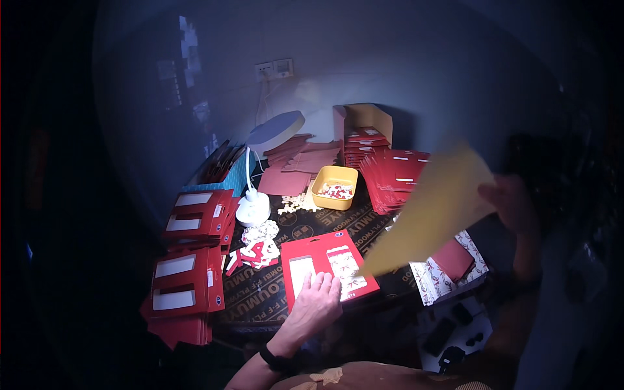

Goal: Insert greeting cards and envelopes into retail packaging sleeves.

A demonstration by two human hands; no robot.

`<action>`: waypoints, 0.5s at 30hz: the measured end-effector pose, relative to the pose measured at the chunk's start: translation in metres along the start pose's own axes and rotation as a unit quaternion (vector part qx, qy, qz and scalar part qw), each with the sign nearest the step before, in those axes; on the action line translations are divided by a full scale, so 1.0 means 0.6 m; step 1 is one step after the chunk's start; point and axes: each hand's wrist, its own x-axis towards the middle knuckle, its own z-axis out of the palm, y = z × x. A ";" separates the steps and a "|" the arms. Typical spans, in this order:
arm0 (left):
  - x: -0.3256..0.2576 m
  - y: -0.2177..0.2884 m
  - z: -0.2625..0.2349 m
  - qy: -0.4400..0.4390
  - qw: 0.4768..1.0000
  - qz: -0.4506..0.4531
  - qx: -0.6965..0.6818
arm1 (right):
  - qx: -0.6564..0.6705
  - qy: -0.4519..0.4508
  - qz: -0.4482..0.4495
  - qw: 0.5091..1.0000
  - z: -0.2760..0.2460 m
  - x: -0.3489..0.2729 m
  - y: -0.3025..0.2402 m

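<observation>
Left grip (316, 300) flat, fingers spread, pinning red card pack (328, 266) on worktop (338, 224). Right grip (513, 201) pinched on yellow sheet (434, 208), held up. Keep pack pinned, lower sheet square, don't crease.

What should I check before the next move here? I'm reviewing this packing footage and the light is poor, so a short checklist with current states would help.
1. Left hand flat on the red card, pinning it to the table: ok.
2. Right hand gripping the yellow sheet, lifted off the table: ok, though blurred.
3. Yellow sheet clear of the red card: not ok, its lower tip overlaps the card's right edge.
4. Yellow tray of small pieces upright: ok.
5. White desk lamp standing, clear of both hands: ok.
6. Card's window insert seated properly: cannot tell.
</observation>
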 end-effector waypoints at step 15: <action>-0.029 -0.003 0.019 -0.050 0.997 0.025 -0.046 | 0.007 0.065 -0.069 0.995 0.101 0.272 -0.006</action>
